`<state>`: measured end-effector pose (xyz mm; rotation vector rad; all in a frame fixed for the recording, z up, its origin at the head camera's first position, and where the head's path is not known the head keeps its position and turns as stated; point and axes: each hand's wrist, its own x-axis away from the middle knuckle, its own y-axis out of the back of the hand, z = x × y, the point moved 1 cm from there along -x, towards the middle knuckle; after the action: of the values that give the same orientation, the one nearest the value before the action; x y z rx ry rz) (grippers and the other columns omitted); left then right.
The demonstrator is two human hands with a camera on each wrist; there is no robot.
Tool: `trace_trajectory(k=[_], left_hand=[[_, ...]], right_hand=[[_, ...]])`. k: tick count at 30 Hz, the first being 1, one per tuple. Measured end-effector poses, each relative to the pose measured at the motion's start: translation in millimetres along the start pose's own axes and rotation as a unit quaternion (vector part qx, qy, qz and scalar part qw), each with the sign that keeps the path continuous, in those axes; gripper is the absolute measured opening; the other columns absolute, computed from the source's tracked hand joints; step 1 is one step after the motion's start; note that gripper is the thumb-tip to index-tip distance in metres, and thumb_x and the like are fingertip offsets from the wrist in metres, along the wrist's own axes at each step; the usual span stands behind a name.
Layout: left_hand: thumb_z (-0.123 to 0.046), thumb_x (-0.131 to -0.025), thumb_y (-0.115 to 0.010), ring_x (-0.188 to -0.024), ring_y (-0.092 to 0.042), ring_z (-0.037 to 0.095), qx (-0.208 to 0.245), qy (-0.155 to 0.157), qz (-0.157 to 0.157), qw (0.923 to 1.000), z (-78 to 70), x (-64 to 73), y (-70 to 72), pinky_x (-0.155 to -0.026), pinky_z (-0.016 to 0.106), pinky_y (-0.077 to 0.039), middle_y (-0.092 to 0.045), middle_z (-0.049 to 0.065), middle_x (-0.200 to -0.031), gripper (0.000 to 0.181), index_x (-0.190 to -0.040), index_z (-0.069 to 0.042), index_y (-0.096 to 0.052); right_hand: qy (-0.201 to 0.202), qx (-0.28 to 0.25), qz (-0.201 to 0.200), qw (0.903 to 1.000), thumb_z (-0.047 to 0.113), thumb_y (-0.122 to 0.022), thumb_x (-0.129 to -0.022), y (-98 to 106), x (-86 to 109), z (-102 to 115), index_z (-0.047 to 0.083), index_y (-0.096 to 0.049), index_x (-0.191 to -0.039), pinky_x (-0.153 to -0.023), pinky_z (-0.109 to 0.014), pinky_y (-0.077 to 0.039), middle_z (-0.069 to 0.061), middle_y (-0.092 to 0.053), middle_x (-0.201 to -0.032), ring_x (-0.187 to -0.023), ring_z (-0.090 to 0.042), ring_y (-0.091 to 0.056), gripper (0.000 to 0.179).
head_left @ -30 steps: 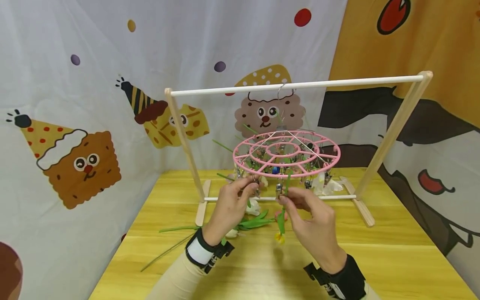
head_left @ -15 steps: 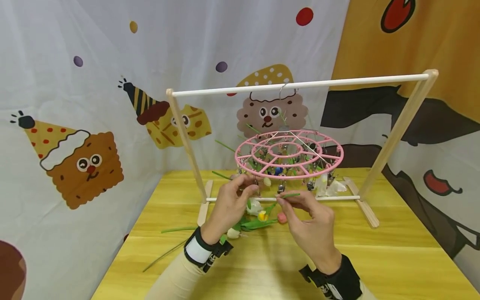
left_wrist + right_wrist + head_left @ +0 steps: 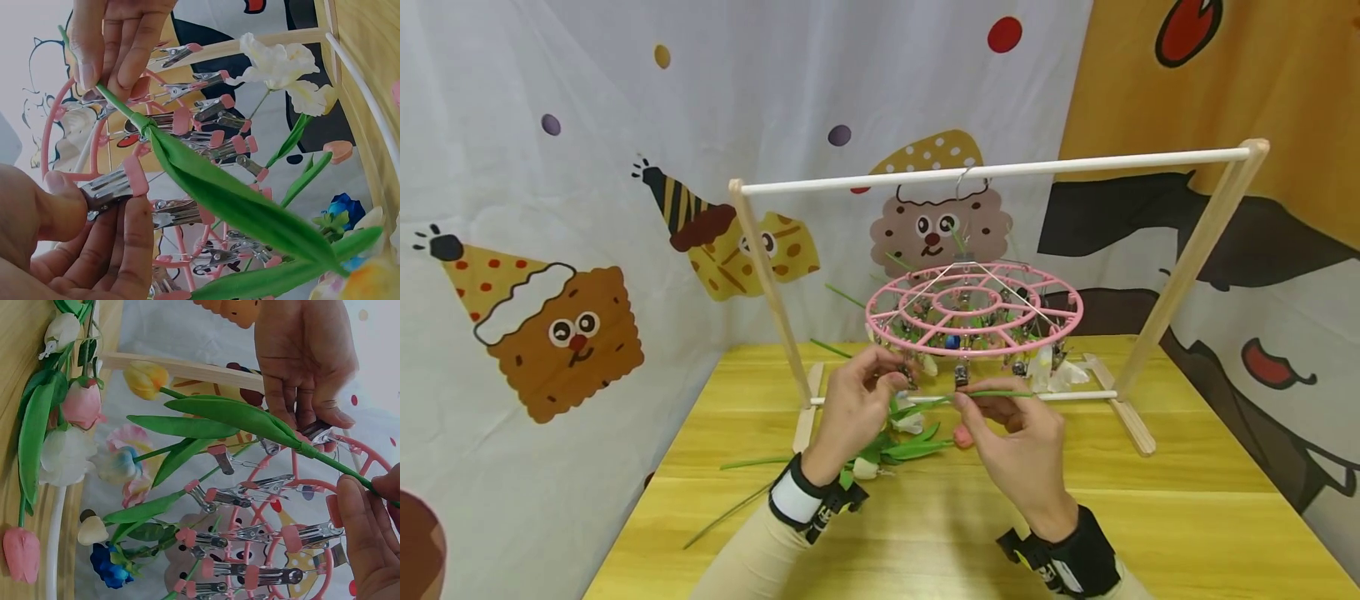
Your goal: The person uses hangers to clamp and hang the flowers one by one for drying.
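My left hand (image 3: 861, 404) pinches a metal clip (image 3: 115, 187) with pink tips between thumb and fingers. This clip hangs at the near left edge of a round pink clip hanger (image 3: 973, 352). To the right, my right hand (image 3: 1018, 454) pinches the green stem of an artificial yellow tulip (image 3: 147, 379). The stem lies sideways, its free end pointing right and its bloom and long leaves (image 3: 231, 415) reaching left past the clip. In the head view the bloom is hidden behind my left hand.
The hanger hooks onto a wooden rack's white rail (image 3: 1075, 167). Other clips carry flowers, including a blue rose (image 3: 111, 565) and a white bloom (image 3: 275, 65). On the table (image 3: 1210, 517) lie a pink tulip (image 3: 22, 553), a pink rose (image 3: 82, 403) and loose stems.
The tulip has swung from hanging bloom-down to lying sideways, its bloom now to the left behind my left hand. My left hand stays at the same clip.
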<state>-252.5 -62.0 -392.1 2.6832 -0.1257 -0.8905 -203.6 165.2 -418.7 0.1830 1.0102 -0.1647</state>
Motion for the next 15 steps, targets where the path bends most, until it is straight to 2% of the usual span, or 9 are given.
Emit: trace_trajectory(k=[6, 11, 15], left_hand=[[0.001, -0.112, -0.073, -0.088, -0.082, 0.016, 0.032, -0.001, -0.022, 0.9993, 0.7, -3.3, -1.1, -0.076, 0.027, -0.064, -0.089, 0.01, -0.105, 0.016, -0.107, -0.012, -0.082], [0.004, -0.111, -0.072, -0.089, -0.085, 0.018, 0.059, 0.001, -0.016, 0.9981, 2.2, -3.5, -5.5, -0.081, 0.035, -0.071, -0.089, 0.013, -0.103, 0.016, -0.105, -0.008, -0.081], [0.007, -0.109, -0.07, -0.09, -0.085, 0.019, 0.059, 0.011, -0.014, 0.9981, 3.2, -3.9, -8.2, -0.079, 0.029, -0.068, -0.089, 0.011, -0.102, 0.02, -0.104, -0.009, -0.081]], right_hand=[[-0.015, -0.018, 0.0, 0.9997, -0.026, -0.083, -0.091, -2.6, 1.5, -3.4, -0.001, -0.082, -0.115, -0.09, -0.028, -0.071, -0.021, -0.082, -0.106, -0.101, -0.005, -0.088, 0.034], [-0.042, -0.012, 0.006, 0.999, -0.022, -0.086, -0.092, -5.5, 1.9, -5.0, 0.001, -0.082, -0.11, -0.089, -0.031, -0.072, -0.018, -0.082, -0.106, -0.102, -0.004, -0.086, 0.029], [-0.055, -0.009, 0.007, 0.9984, -0.02, -0.088, -0.092, -7.8, 1.0, -5.6, 0.001, -0.081, -0.107, -0.088, -0.033, -0.072, -0.018, -0.083, -0.107, -0.106, -0.004, -0.086, 0.027]])
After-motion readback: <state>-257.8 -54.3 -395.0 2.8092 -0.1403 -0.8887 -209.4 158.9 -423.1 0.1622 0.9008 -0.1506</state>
